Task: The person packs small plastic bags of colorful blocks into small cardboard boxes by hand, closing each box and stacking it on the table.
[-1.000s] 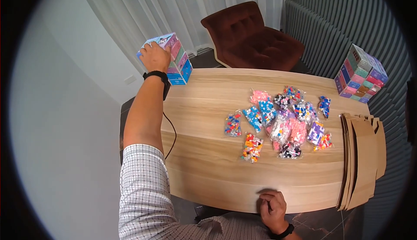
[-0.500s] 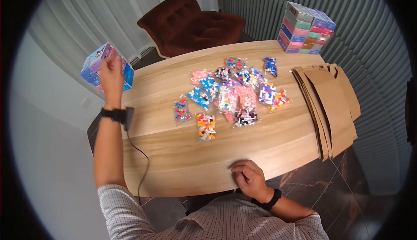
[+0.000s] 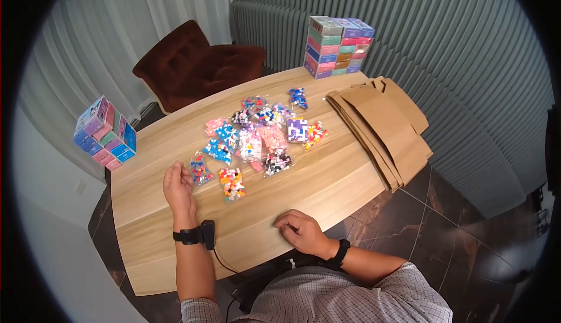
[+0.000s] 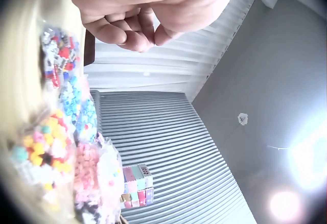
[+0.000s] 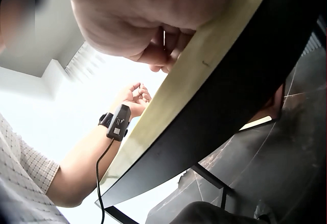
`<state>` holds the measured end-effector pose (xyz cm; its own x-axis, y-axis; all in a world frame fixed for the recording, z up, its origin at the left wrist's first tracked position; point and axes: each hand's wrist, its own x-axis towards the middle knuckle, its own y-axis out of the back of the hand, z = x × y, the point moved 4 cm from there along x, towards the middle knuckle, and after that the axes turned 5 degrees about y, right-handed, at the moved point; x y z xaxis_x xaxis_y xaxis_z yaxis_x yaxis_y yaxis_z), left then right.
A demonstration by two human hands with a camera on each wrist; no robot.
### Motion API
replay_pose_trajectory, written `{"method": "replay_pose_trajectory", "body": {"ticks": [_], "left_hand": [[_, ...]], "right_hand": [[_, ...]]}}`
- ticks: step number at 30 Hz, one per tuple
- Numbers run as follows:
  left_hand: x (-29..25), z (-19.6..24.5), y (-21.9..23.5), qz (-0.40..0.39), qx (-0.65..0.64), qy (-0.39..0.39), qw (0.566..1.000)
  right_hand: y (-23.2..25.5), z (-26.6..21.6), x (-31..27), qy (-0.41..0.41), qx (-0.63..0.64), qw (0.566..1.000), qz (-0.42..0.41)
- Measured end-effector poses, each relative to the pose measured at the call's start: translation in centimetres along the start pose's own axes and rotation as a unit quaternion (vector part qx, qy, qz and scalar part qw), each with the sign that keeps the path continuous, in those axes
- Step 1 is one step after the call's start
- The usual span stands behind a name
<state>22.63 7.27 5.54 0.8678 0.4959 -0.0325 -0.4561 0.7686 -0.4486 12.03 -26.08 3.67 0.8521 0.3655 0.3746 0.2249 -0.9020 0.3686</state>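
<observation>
On the bench [image 3: 158,218], toward its left end, a clear bag of red and blue pieces [image 3: 200,169] lies just beside the left hand [image 3: 177,190]. The left fingers [image 4: 135,39] are loosely curled and grasp nothing; whether the hand touches the bench, I cannot tell. At the near edge, the right hand [image 3: 302,235] is loosely bent, its fingers [image 5: 153,55] likewise released. Between the hands and the far edge lies a bag of orange, yellow and white pieces [image 3: 232,184], near a heap of bags [image 3: 251,146] with pink, white, blue and black pieces. One stack of colorful boxes [image 3: 107,134] stands at the left end, another stack [image 3: 339,48] at the far right, and flattened brown cardboard [image 3: 388,130] lies along the right end, partly overhanging it
</observation>
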Motion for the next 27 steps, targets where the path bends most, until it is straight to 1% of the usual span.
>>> {"method": "replay_pose_trajectory", "body": {"ticks": [5, 7, 10, 11, 14, 16, 18, 20, 22, 24, 27], "left_hand": [[-0.7, -1.0, 1.4, -0.003, -0.022, 0.017, 1.000], [-1.5, -1.1, 1.0, 0.004, -0.028, 0.024, 0.999], [-1.7, -1.2, 0.9, -0.030, -0.011, -0.002, 0.999], [-2.0, -1.1, 0.5, -0.013, -0.012, -0.013, 1.000], [-2.4, -1.4, 0.4, 0.018, -0.018, -0.017, 1.000], [-2.6, -1.6, 0.5, 0.009, 0.004, -0.023, 1.000], [-2.5, -1.7, 0.8, 0.005, 0.019, -0.036, 0.999], [-2.2, -2.2, 1.2, 0.002, 0.033, -0.049, 0.998], [-2.2, -1.8, 0.9, 0.013, 0.035, -0.059, 0.998], [-2.5, -1.9, 1.2, 0.018, 0.036, -0.060, 0.997], [-2.4, -2.2, 1.4, 0.006, 0.033, -0.064, 0.997]], "right_hand": [[-0.2, 0.3, 0.0, -0.011, 0.004, 1.000, -0.005], [-0.1, 0.6, -0.1, -0.023, 0.008, 1.000, -0.008], [-0.1, 1.5, 0.1, -0.131, 0.128, 0.983, -0.008], [0.4, 1.4, 0.4, -0.153, 0.151, 0.977, -0.013], [4.3, -1.4, 4.1, -0.128, 0.157, 0.979, 0.015], [8.0, -3.4, 8.3, -0.032, 0.068, 0.997, 0.034], [11.5, -3.9, 13.4, 0.023, -0.052, 0.994, 0.088], [15.0, -2.4, 19.0, 0.054, -0.126, 0.982, 0.132], [18.4, 0.9, 24.5, 0.142, -0.222, 0.947, 0.185], [21.7, 3.1, 28.7, 0.156, -0.343, 0.905, 0.198], [25.3, 7.1, 32.8, 0.135, -0.454, 0.851, 0.226]]}}
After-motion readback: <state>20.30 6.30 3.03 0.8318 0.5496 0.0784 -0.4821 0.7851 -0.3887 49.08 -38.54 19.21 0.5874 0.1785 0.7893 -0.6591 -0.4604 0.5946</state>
